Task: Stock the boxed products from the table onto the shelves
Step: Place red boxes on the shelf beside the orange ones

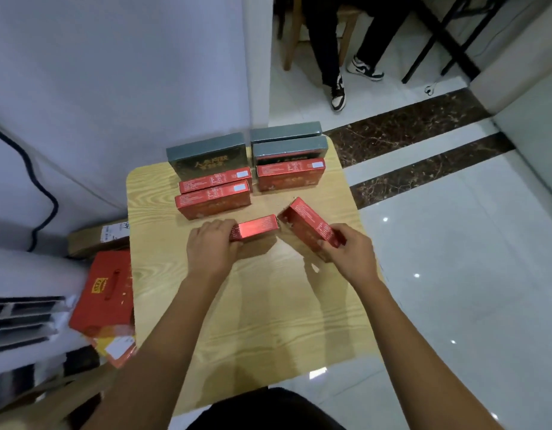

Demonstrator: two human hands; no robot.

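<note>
Grabbing looks to be the step in hand: over the middle of the bench (pixel 253 305) the left hand (pixel 211 243) has its fingers curled round the near end of a small red box (pixel 257 228), which lies on or just above the bench top. Just right of it, the right hand (pixel 349 256) pinches a second red box (pixel 305 223), tilted and seemingly lifted. Next, both want carrying to shelves not in view, while other red boxes (pixel 212 200) and grey boxes (pixel 206 153) wait along the bench's far edge.

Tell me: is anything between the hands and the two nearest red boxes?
Nothing visible does. The left hand grips the left red box, and the right hand grips the right red box.
</note>
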